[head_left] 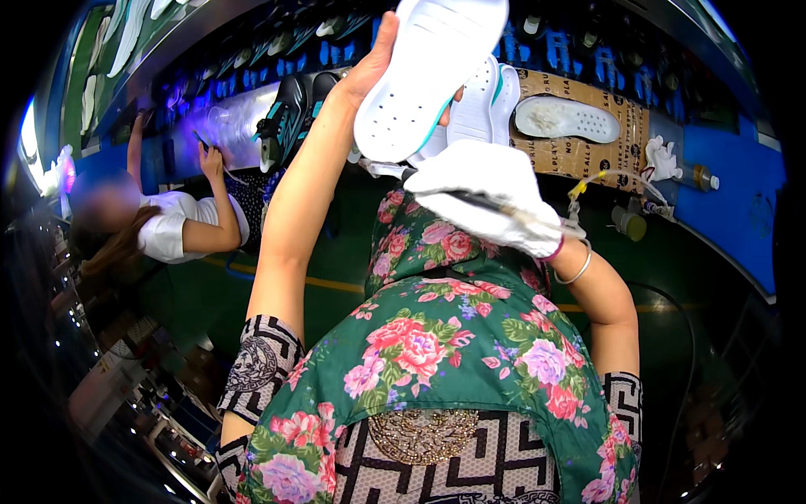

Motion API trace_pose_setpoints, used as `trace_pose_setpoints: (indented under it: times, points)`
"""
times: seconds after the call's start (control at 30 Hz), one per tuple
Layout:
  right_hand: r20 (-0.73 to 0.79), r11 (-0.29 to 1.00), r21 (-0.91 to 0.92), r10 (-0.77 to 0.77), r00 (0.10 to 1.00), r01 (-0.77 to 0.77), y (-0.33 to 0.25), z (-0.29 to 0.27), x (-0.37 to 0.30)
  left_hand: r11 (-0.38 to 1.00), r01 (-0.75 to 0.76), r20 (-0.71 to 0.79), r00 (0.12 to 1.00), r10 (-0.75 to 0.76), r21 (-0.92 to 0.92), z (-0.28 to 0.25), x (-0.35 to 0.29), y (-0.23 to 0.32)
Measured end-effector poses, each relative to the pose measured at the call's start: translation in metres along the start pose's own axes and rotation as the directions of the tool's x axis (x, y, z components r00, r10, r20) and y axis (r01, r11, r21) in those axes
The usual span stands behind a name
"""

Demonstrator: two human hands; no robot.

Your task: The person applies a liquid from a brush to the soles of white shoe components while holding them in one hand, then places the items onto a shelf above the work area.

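Note:
My bare left hand (369,71) grips a white shoe sole (428,63) by its edges, holding it up over the front of the bench. The sole has small holes toward its near end and a teal line along one side. Below it, my right hand (487,197) wears a white glove and is closed around a slim dark tool (478,203); its kind is not clear. A pale tube (617,173) with a yellow fitting runs to my right wrist. Close behind the held sole stand more white soles (478,109), partly hidden by it.
On brown cardboard (588,155) to the right lies a worn whitish sole (567,118). White gloves (662,158) and a small bottle (701,178) rest beyond it. Black shoes (285,118) stand left, near a co-worker (180,223). A lidded jar (628,223) is below the bench edge.

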State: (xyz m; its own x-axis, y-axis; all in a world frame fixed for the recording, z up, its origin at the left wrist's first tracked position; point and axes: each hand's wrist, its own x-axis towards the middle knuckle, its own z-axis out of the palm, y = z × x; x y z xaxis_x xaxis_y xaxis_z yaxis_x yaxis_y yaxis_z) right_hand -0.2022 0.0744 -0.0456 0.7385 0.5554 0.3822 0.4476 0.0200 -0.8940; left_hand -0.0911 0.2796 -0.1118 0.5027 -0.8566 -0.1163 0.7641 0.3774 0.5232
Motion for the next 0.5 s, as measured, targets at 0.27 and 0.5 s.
trace_pose_setpoints:
  times: [0.27, 0.5]
  points:
    - [0.07, 0.955, -0.29, -0.039, 0.997, 0.058, 0.004, 0.004, 0.004, 0.829, 0.271, -0.613, 0.783, 0.106, 0.49, -0.011, 0.005, -0.001]
    - [-0.009, 0.991, 0.008, 0.133, 0.991, -0.133, -0.002, -0.013, 0.015, 0.837, 0.187, -0.516, 0.847, 0.128, 0.514, 0.042, 0.019, 0.03]
